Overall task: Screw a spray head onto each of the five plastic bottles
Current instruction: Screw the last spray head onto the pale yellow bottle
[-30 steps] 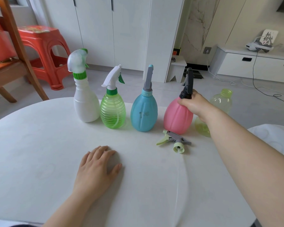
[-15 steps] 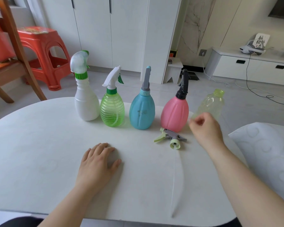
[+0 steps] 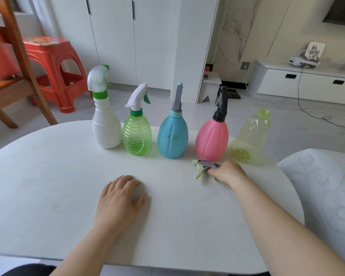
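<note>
Bottles in white [image 3: 107,126], green [image 3: 137,136], blue [image 3: 172,139] and pink [image 3: 211,140] are standing capped along the counter [image 3: 48,186], while the left hand [image 3: 120,198] is lying flat, fingers spread and empty. Having left the pink bottle a second ago, the right hand [image 3: 228,172] is now closing its fingers on the last spray head [image 3: 204,165], lying before the uncapped yellow bottle [image 3: 251,138] — seemingly the final fitting.

bright soft daylight, sharp focus, wide-angle edge distortion

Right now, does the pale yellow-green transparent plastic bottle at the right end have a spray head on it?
No, the pale yellow-green transparent plastic bottle has a bare open neck; the right hand is on the loose grey-and-green spray head.
</note>
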Motion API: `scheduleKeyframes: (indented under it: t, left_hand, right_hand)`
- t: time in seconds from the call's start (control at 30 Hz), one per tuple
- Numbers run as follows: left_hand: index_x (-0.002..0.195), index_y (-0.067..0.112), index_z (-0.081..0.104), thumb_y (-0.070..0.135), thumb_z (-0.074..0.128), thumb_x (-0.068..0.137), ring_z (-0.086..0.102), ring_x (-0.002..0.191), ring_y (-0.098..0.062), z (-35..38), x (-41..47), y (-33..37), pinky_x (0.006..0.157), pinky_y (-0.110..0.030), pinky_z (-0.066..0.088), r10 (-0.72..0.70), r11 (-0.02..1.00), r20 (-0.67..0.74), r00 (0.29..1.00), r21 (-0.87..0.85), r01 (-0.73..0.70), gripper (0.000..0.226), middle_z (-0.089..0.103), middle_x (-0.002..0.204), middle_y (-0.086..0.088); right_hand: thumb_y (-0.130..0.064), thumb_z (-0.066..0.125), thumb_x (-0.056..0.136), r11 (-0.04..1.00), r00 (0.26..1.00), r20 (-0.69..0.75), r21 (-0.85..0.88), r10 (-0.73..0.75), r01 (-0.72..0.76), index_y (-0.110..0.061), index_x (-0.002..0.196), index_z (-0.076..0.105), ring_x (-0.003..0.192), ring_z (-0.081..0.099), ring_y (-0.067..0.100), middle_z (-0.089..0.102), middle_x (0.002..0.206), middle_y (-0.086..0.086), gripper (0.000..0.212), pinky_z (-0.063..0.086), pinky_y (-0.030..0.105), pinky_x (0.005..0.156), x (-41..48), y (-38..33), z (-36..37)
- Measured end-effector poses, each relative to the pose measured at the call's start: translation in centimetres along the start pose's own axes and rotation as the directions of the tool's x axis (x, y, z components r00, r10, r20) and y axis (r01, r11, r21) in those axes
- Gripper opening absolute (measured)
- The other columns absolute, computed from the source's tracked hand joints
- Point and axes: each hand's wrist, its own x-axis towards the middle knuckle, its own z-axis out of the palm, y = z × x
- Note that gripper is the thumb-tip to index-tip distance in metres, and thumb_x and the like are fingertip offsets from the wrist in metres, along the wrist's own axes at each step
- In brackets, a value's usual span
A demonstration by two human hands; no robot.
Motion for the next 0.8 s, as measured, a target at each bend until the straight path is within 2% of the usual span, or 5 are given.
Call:
scheduleKeyframes:
  t: [0.07,0.2,0.37,0.57,0.8]
  left_hand:
    - [0.121,0.027,0.049,0.046,0.050,0.084,0.031,0.133,-0.014,0.0,0.0,0.0,0.110,-0.028,0.015,-0.002,1.000,0.002,1.000,-0.001,0.002,0.042,0.043,0.138,0.008]
    - [0.120,0.025,0.051,0.044,0.052,0.084,0.032,0.133,-0.016,-0.1,0.0,0.1,0.110,-0.030,0.017,-0.004,1.000,0.006,1.000,-0.014,0.004,0.041,0.045,0.137,0.006]
    - [0.111,0.020,0.059,0.034,0.060,0.081,0.042,0.125,-0.021,-0.7,-0.5,0.7,0.105,-0.030,0.024,0.001,0.998,0.027,1.000,-0.060,0.001,0.033,0.055,0.128,0.001]
    - [0.104,0.017,0.063,0.020,0.060,0.083,0.056,0.105,-0.017,-1.5,-1.3,6.7,0.077,-0.013,0.031,0.059,0.930,0.045,0.997,-0.365,-0.039,0.021,0.064,0.113,0.000]
    - [0.128,0.011,0.042,0.019,0.057,0.084,0.046,0.121,-0.020,0.6,3.6,21.4,0.099,-0.027,0.035,0.233,0.803,0.100,0.967,-0.581,-0.133,0.047,0.049,0.132,-0.008]
  right_hand:
    - [-0.017,0.056,0.078,0.993,0.998,0.052,0.117,0.019,-0.024,-0.015,0.060,0.050,0.047,0.039,0.019,0.046,0.055,0.002,0.019,0.028,0.023,0.043,-0.2,0.2,-0.4]
    - [-0.013,0.054,0.082,0.940,0.987,0.161,0.335,0.002,-0.057,-0.016,0.089,0.054,0.053,0.048,0.015,0.049,0.068,0.002,0.007,0.033,0.022,0.048,-0.9,0.5,-1.6]
    - [-0.007,0.049,0.087,0.844,0.966,0.241,0.534,-0.096,-0.049,-0.016,0.074,0.052,0.050,0.052,0.013,0.051,0.068,0.004,0.016,0.045,0.023,0.053,-2.5,1.5,-3.7]
    - [-0.011,0.041,0.092,0.705,0.978,0.148,0.709,-0.144,-0.004,-0.010,0.076,0.052,0.052,0.038,0.016,0.045,0.068,0.006,0.019,0.046,0.023,0.049,-4.1,3.7,-7.4]
    - [0.001,0.035,0.091,0.529,0.973,-0.069,0.830,-0.220,0.179,-0.007,0.077,0.051,0.057,0.053,0.019,0.049,0.077,0.009,0.022,0.053,0.019,0.051,-3.6,7.0,-13.5]
